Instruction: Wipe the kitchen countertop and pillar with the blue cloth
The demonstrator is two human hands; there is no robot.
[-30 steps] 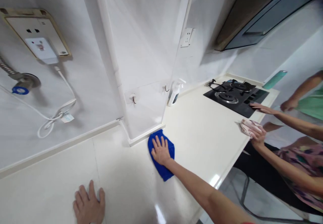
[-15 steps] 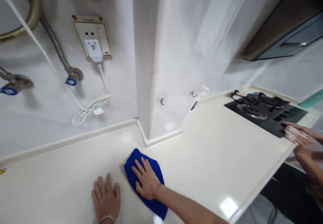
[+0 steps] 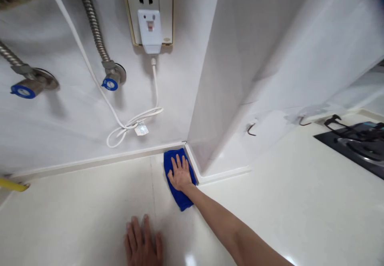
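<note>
The right hand (image 3: 181,174) presses the blue cloth (image 3: 182,200) into the inner corner of the desk (image 3: 90,210)

A pale wall (image 3: 36,130) stands behind the white desk, and a boxed column (image 3: 234,78) juts forward from it right of centre. A low white skirting (image 3: 90,164) lines the foot of both. Part of a black stove (image 3: 360,142) shows at the right edge, well apart from the cloth.

The right arm (image 3: 225,222) reaches in from the lower right — stretched long and slanting up to the left, elbow near the bottom of the view. Its hand lies palm down on the cloth, flat, fingers a little spread and pointing toward the wall, thumb out to the left. The cloth lies beneath it, tucked between the back skirting and the column's side.

The left hand (image 3: 145,246) is nearer the body, palm down at the desk, fingers spread and pointing forward, holding nothing visible; how hard it leans cannot be told.

Above, a socket plate (image 3: 167,10) carries a white plug (image 3: 150,32), whose white cord (image 3: 141,116) hangs in a tied loop. Two blue-capped valves (image 3: 110,83) sit further left — and two small hooks (image 3: 251,130) mark the column's front.
</note>
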